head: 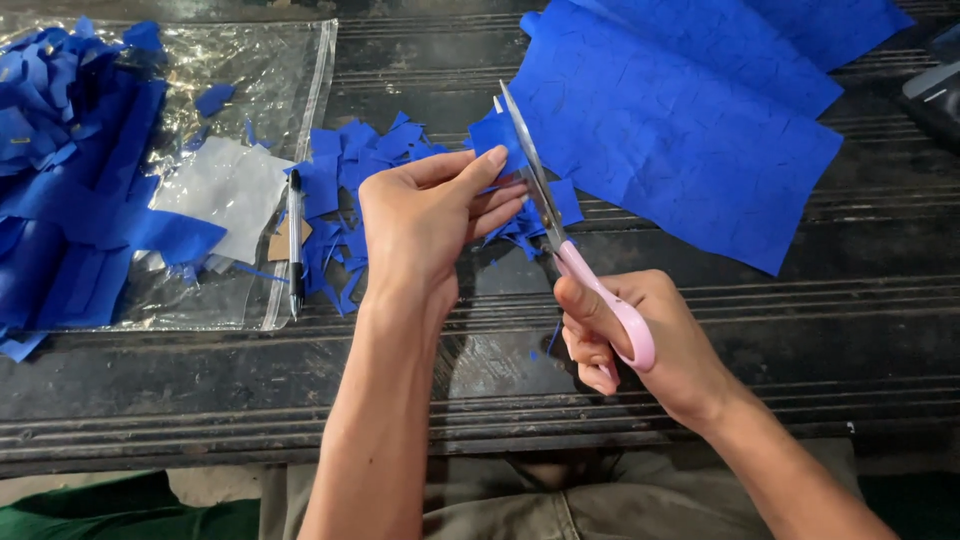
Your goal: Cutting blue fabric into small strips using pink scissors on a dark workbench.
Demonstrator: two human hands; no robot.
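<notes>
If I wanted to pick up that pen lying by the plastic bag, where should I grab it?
Probably mid-barrel, from above. The pen lies flat on the table, running away from the person, along the bag edge, with blue scraps at its right. Pinch its long sides with thumb and finger; the ends are narrow and harder to hold.

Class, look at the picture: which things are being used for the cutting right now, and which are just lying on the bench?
In use: left hand holding a small blue piece; right hand working the pink scissors.

Lying about: large blue sheet, blue scraps, pen, clear plastic bag, grey card.
</notes>
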